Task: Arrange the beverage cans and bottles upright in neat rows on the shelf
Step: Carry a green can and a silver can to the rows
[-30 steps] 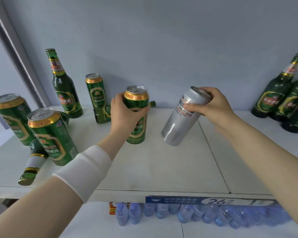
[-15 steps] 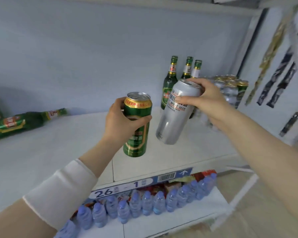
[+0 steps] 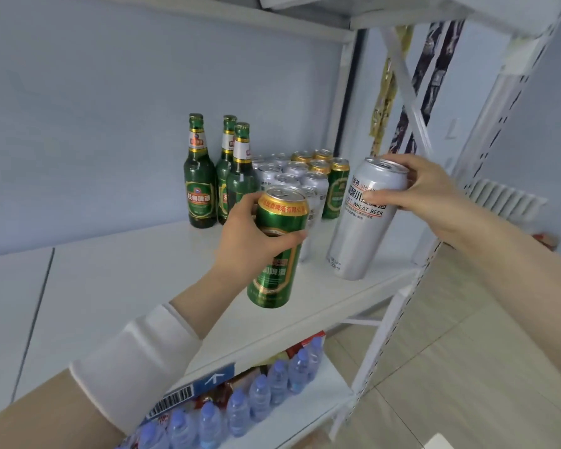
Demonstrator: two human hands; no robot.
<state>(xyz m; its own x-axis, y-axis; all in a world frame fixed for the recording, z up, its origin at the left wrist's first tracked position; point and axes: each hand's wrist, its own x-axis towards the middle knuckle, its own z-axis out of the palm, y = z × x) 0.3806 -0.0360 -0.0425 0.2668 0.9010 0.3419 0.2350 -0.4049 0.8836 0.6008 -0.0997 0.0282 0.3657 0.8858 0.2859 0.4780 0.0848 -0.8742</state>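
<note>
My left hand (image 3: 250,244) grips a green beer can (image 3: 277,251) with a gold rim, held upright just above the white shelf (image 3: 117,286). My right hand (image 3: 425,192) holds a tall silver wheat beer can (image 3: 361,222) by its top; the can tilts slightly and its base is at or just above the shelf near the right front edge. Behind them stand several silver cans (image 3: 292,179) and green cans (image 3: 336,189) in rows. Three green bottles (image 3: 200,176) stand upright to their left.
A white upright post (image 3: 412,260) with crossed braces closes the shelf's right end. On the shelf below lie rows of small water bottles (image 3: 259,400) and red packets. A price strip (image 3: 191,387) runs along the shelf's front edge. Tiled floor lies to the right.
The view has swung right along the shelf. Both hands have carried their cans toward the grouped cans and bottles at the right end, and the silver can has come down near the shelf.
</note>
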